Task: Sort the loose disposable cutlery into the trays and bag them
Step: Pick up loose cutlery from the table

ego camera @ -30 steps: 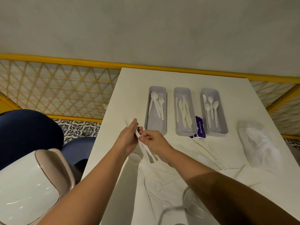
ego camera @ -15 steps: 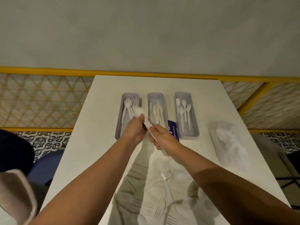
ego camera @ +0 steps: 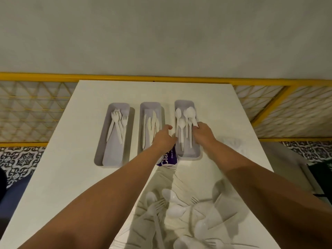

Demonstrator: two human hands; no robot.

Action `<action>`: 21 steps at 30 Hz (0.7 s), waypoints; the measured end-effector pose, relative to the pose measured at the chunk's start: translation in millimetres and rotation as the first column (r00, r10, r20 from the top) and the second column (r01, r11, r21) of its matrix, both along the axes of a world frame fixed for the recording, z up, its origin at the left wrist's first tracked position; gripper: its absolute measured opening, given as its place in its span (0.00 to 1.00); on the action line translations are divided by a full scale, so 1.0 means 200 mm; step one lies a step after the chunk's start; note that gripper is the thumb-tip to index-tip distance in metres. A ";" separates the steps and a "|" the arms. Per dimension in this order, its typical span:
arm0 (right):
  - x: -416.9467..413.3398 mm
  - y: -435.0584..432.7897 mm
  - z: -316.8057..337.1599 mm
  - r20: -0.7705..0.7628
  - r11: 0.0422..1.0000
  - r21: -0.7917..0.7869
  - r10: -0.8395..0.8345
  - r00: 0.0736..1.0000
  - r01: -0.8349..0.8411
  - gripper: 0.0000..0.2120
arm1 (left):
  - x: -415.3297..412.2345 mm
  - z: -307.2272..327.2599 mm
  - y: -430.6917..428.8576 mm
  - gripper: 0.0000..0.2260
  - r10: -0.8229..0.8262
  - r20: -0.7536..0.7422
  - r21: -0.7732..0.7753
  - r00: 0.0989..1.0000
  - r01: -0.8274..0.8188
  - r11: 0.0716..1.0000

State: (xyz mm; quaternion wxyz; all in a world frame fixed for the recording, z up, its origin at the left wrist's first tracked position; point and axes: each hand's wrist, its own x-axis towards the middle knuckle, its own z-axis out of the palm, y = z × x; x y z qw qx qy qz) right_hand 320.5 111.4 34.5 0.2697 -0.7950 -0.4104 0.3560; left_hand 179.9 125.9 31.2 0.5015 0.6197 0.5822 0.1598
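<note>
Right grip (ego camera: 203,133) is pinching the handle of a white spoon (ego camera: 191,114), fingers curled round it. Spoon bowl is pointing away, over the far half of the right tray (ego camera: 188,157), among the other spoons. Left grip (ego camera: 164,136) is sitting just beside that tray's left rim, next to the knife tray (ego camera: 150,106); can't tell if it's holding anything. Loose cutlery (ego camera: 176,211) is lying on the near bench (ego camera: 71,177).
</note>
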 end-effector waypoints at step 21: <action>-0.01 0.12 -0.07 0.325 0.927 -0.185 0.370 0.870 -0.325 0.15 | 0.05 -0.04 -0.05 0.25 -0.173 -0.293 0.198 0.940 0.237 0.951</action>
